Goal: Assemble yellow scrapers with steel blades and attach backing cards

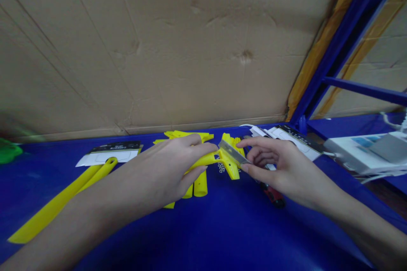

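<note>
My left hand (pixel 178 165) is closed around the grip of a yellow plastic scraper handle (pixel 206 160) with a wide T-shaped head. Against that head lies a flat metal blade (pixel 233 152). My right hand (pixel 270 156) pinches the blade's right end between thumb and fingers. Small metal rings or nuts (pixel 221 167) lie on the blue table just behind the head. More yellow plastic parts (pixel 200 184) lie beneath and behind my left hand, partly hidden by it. A red and black tool (pixel 272 196), perhaps a screwdriver, rests under my right hand.
Long yellow handles (pixel 60 199) and a black-and-white packaging card (pixel 111 152) lie left on the blue table (pixel 222 237). More cards (pixel 295 139) sit at right. A cardboard wall (pixel 190 51) stands behind, beside a blue frame (pixel 337 42). A white box (pixel 359 150) with cables is far right.
</note>
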Demonstrator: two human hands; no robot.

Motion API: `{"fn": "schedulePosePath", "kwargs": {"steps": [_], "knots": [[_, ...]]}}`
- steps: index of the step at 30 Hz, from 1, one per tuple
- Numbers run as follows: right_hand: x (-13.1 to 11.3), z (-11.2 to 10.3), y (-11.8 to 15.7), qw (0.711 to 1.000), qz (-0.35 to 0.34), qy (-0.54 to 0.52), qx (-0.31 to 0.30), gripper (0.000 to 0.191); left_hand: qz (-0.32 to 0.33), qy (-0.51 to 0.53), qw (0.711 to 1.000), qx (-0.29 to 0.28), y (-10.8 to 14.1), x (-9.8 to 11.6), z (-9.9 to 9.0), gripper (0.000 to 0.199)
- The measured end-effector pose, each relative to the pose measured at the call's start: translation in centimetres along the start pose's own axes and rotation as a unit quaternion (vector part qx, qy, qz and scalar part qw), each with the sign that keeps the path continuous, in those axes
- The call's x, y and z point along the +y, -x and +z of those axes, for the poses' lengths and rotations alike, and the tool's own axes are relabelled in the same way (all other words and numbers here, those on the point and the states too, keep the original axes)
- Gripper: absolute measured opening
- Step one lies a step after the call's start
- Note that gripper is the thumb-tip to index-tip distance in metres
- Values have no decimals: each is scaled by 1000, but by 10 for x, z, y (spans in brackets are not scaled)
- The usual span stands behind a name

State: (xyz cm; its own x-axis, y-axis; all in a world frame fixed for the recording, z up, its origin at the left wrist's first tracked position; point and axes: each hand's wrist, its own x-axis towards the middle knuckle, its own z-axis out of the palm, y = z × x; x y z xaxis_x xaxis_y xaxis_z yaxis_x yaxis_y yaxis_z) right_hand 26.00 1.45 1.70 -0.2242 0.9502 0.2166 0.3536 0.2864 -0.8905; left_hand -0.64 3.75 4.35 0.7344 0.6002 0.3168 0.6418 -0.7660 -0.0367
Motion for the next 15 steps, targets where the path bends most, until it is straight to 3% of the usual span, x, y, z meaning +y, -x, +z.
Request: {"fn": "schedulePosePath", "kwargs": {"steps": [4,11,15], "knots": [[-5,-2,1,997,24,51,-50,8,-11,-36,999,-27,0,6,3,49],[-9,0,1,991,106,-40,-74,15,30,-67,996,55,18,14,21,41],[-12,4,-1,979,170,-90,-68,32,51,-124,985,114,33,12,28,39]]}}
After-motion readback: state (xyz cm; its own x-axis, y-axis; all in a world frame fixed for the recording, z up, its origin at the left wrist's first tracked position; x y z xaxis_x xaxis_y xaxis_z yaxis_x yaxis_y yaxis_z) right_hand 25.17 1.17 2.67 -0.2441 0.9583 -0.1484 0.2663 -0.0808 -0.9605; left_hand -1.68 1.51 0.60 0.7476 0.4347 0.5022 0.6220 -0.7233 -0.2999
